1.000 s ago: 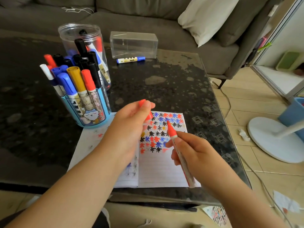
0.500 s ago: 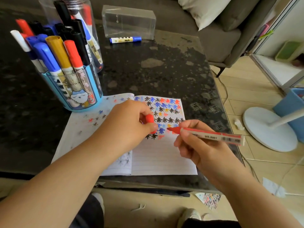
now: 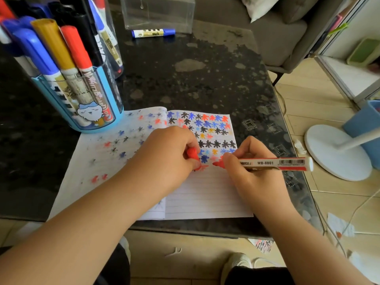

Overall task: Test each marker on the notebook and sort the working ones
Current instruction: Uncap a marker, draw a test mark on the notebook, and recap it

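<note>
An open lined notebook lies at the table's near edge, its right page covered with rows of red, blue, black and yellow star marks. My right hand grips an uncapped red marker, barrel pointing right, tip down on the page beside a fresh red mark. My left hand rests on the notebook and holds the marker's red cap in curled fingers. A blue holder at the left is packed with several capped markers. A clear jar behind it holds more.
A blue-capped marker lies in front of a clear plastic box at the far side of the dark stone table. A grey sofa stands behind. A white fan base and a cable lie on the floor at right.
The view has moved closer to the table. My right hand has turned the marker from upright to level and lowered its tip onto the page. My left hand has settled on the notebook with the cap.
</note>
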### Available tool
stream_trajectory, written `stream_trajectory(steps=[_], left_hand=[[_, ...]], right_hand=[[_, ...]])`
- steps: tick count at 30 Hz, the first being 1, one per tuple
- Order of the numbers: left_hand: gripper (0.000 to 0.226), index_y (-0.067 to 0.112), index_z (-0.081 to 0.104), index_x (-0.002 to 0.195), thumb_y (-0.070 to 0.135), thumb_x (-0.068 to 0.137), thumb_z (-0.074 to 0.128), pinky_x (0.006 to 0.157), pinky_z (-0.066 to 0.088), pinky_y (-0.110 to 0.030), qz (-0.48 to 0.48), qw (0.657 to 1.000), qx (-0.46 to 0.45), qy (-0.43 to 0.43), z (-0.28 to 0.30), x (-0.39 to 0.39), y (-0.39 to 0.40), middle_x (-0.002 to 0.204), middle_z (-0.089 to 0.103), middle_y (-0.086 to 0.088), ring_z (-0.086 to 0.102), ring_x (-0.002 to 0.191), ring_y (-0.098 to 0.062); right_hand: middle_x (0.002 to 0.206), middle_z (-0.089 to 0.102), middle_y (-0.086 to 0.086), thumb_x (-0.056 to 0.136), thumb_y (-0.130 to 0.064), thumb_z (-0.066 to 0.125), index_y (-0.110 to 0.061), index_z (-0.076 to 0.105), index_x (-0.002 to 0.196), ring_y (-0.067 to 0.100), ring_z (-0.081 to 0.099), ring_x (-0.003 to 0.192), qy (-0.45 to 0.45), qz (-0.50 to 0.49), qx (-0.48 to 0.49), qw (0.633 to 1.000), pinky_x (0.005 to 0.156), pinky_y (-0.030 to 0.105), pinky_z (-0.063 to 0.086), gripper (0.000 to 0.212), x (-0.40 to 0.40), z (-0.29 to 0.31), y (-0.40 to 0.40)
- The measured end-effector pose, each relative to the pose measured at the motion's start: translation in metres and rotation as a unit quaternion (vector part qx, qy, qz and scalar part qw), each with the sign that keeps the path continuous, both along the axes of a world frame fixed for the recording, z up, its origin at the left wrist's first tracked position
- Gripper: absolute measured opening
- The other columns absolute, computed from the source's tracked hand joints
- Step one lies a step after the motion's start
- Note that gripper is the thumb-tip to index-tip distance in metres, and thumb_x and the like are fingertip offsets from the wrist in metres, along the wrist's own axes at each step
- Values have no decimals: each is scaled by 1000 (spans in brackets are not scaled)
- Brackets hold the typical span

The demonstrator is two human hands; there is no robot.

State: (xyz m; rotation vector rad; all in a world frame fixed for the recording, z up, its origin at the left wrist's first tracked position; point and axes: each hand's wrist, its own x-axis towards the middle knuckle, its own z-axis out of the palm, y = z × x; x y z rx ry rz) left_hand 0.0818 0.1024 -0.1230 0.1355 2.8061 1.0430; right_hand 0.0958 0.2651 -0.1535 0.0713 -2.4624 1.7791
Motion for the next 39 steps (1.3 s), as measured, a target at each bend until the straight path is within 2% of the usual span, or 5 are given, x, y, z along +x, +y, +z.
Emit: stream_trajectory(steps=[7, 13, 19, 25, 39], left_hand=[[9, 22, 70, 88, 25, 80, 72, 68, 48, -21, -3, 1000, -23, -1, -1, 0, 2, 80, 65, 6, 60, 75, -10], [7, 23, 69, 87, 25, 81, 72, 59, 39, -11, -2, 1000, -21, -6, -1, -1, 2, 75, 62, 9, 58, 71, -7], [7, 26, 67, 84, 25, 80, 72, 56, 37, -9, 0, 1000, -16, -10, -1, -1, 2, 71, 60, 11, 56, 68, -5], [8, 24, 68, 88, 24, 81, 72, 61, 40, -10, -2, 1000, -19, -2, -2, 0, 1, 76, 62, 10, 58, 72, -6], [7, 28, 66, 86, 26, 81, 71, 55, 34, -6, 2, 1000, -18, 0, 0, -1, 2, 75, 60, 12, 55, 69, -3]], right_hand=[[52, 42, -6, 84, -3, 64, -5, 41, 60, 2, 35, 47, 42, 4, 51, 998, 46, 11, 28, 33, -3, -6, -1], [50, 37, -7, 83, -6, 65, -3, 39, 61, 5, 33, 46, 41, 11, 76, 996, 44, 13, 27, 34, -4, -8, -1], [51, 36, -6, 84, 2, 62, -4, 34, 59, 2, 31, 47, 47, 5, 59, 997, 45, 12, 26, 38, -2, -8, 3], [50, 34, -6, 84, -1, 64, -2, 34, 60, 4, 31, 47, 45, 20, 73, 996, 44, 12, 26, 39, -3, -9, 1], [50, 41, -5, 84, -4, 64, -1, 40, 61, 3, 34, 45, 30, 21, 57, 998, 44, 11, 27, 34, -1, -6, -1]])
